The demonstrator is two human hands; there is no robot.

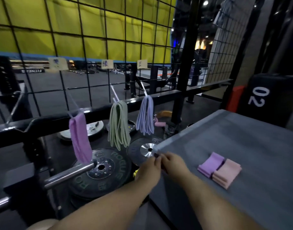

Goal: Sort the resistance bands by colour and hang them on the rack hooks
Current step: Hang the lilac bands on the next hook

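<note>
Three bunches of bands hang from hooks on the black wire grid (86, 47): purple bands (80, 138) on the left, green bands (119, 125) in the middle, lavender bands (146, 117) on the right. A folded purple band (208, 164) and a folded pink band (227, 173) lie side by side on the grey table (242, 138). My left hand (149, 170) and my right hand (173, 165) meet at the table's near-left corner. Their fingers are curled and pinch a thin dark strip (163, 168) between them; motion blur hides what it is.
A bare hook (14, 103) sticks out of the grid at far left. Small paper labels (107, 63) are clipped to the grid above the hooks. Black weight plates (107, 170) and a steel bar (71, 173) lie below the bands. A black pad marked 02 (258, 98) stands behind the table.
</note>
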